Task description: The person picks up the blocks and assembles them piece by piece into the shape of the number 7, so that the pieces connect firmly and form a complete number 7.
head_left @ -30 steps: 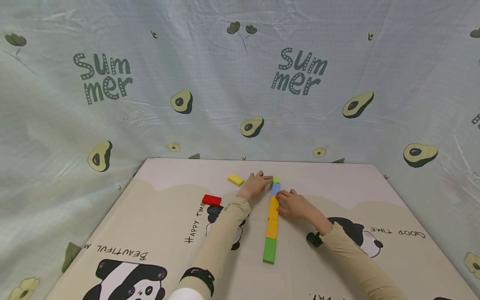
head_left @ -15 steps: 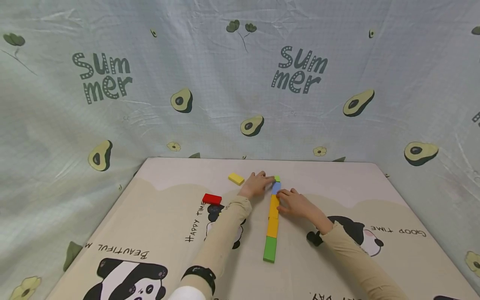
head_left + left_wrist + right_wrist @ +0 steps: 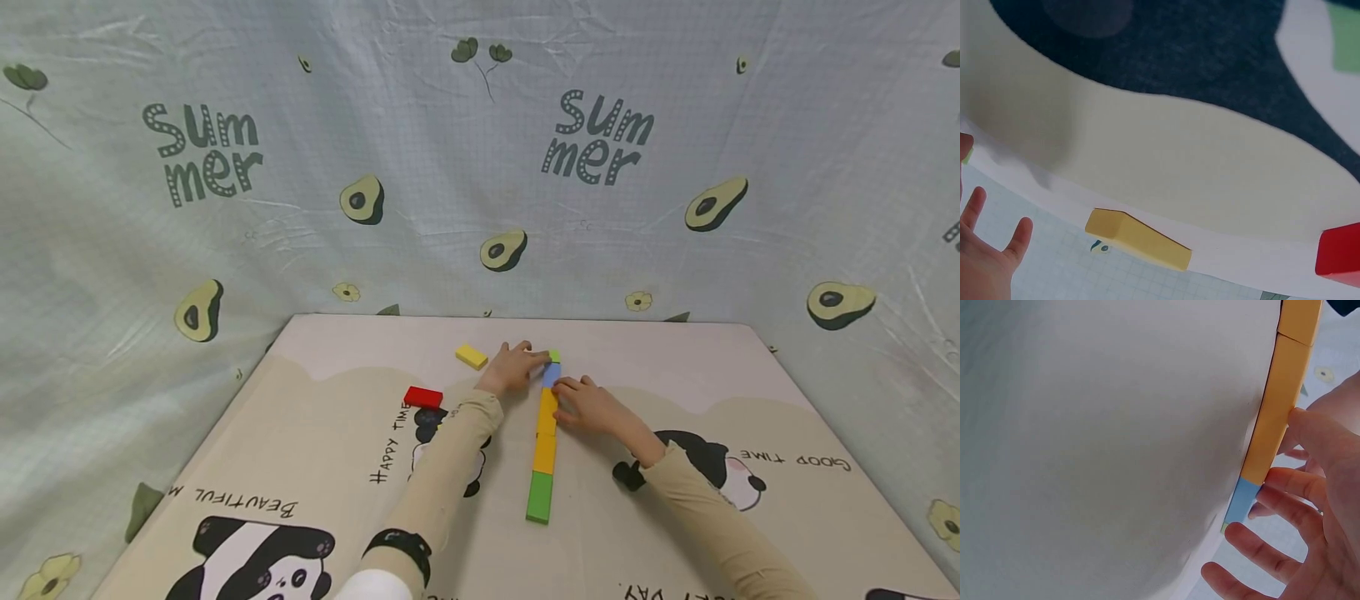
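Note:
A straight row of blocks runs away from me in the head view: a green block (image 3: 538,497) nearest, two orange blocks (image 3: 544,454), a blue block (image 3: 551,375), and a small light green block (image 3: 555,357) at the far end. My left hand (image 3: 512,368) reaches from the left, a fingertip touching the light green block; its other visible fingers are spread. On the other side, my right hand (image 3: 592,408) has its thumb and fingertips along the orange and blue blocks. The right wrist view shows these right fingers (image 3: 1285,515) apart, not curled round a block.
Left of the row, a yellow block (image 3: 472,357) and a red block (image 3: 423,397) lie loose on the table mat (image 3: 322,442), which has printed pandas. A patterned cloth (image 3: 435,167) hangs behind and beside the table.
My left fingertip has shifted slightly right, and the light green block with it, more in line with the blue block. My right hand stays in place.

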`<state>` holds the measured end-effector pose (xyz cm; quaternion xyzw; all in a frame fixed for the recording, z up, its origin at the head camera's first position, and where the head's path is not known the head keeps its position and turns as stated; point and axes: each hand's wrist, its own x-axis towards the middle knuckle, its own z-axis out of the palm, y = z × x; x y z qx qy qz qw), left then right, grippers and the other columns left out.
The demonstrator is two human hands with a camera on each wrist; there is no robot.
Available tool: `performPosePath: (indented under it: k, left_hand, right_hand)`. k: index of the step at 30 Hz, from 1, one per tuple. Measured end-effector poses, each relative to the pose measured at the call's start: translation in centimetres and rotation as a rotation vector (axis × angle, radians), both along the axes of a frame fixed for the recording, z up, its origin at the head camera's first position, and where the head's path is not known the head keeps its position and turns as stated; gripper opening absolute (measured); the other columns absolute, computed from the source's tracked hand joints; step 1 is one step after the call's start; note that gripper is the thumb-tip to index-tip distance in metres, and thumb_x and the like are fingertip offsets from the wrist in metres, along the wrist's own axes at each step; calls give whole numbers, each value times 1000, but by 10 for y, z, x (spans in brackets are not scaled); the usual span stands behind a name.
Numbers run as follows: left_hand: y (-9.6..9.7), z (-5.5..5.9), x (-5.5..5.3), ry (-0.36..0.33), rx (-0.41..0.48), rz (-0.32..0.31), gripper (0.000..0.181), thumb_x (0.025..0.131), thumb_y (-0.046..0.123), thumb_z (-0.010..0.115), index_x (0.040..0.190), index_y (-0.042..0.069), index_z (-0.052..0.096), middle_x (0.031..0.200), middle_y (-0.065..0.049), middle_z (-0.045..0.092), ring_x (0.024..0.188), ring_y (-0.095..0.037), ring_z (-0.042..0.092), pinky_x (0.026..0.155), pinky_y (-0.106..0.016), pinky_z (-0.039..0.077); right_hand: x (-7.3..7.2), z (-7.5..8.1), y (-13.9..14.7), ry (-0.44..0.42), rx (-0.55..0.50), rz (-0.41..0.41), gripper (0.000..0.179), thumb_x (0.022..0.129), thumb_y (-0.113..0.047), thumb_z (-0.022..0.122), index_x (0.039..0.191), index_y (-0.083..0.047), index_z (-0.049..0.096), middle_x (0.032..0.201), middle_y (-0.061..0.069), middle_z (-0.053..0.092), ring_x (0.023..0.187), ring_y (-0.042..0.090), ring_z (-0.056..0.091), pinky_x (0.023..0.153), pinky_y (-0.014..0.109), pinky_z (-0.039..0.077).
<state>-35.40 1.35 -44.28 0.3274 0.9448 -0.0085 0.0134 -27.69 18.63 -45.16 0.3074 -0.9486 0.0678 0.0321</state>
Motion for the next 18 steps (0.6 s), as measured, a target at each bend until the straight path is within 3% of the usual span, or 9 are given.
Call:
performPosePath:
  k: [10,15,18]
  left_hand:
    - [1,-1,-2,-1,10,-11,51,87,13,54,133,30,40,137,8,43,127,-19,35,103,-52,28]
    - [0,-2,-3,36,-6,-29,53,85,12,55,132,30,40,140,10,38,125,-17,37,101,-50,30]
    - [-1,-2,-5,59,-29,-27,52,86,15,54,133,31,40,141,12,37,124,-16,38,101,-48,32]
  right_hand:
    - [0,-1,0,-9,3,0,40,86,-33,56,114,-5,54,121,12,53,103,31,51,82,44,44]
    - [-1,-2,0,-2,5,5,40,86,-33,56,114,-4,54,121,13,53,107,30,51,90,48,40]
    - [-2,-3,0,1,5,3,41,85,-33,57,114,-4,54,120,13,53,105,31,51,88,48,41]
